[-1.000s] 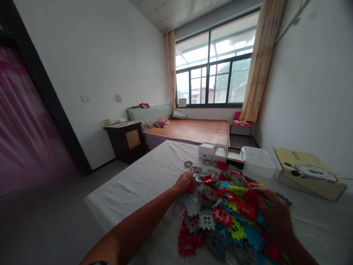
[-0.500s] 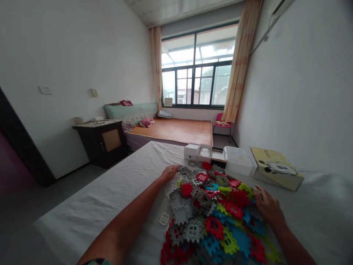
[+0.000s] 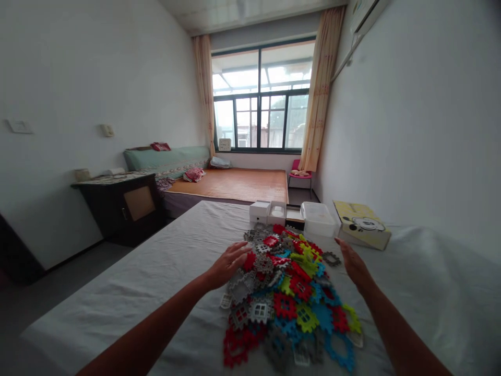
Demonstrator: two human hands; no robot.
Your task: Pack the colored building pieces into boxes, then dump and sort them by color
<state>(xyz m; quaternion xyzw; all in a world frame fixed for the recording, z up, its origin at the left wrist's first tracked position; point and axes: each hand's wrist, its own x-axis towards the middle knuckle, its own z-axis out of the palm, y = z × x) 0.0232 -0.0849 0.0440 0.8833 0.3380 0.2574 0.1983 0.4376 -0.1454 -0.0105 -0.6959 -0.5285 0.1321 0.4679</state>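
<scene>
1. Pile of notched plastic pieces [image 3: 300, 288]: lies on the white cloth [image 3: 156, 277], between the two hands. Its long axis runs away from the person, from the near edge toward the white box [image 3: 259, 212] and clear tub [image 3: 319, 220].
2. Left hand [image 3: 229, 265]: the nearer of the two, at the pile's left flank. Fingers extended and slightly parted, pointing right over the edge pieces; nothing is seen in their hold. Whether the fingertips touch cannot be told.
3. Right hand [image 3: 353, 263]: right of the pile and apart from its main mass. Fingers straight, directed forward, with nothing visible in their hold.
4. Dark grey ring [image 3: 332, 258]: a single piece at the pile's right margin, just left of the right hand.
</scene>
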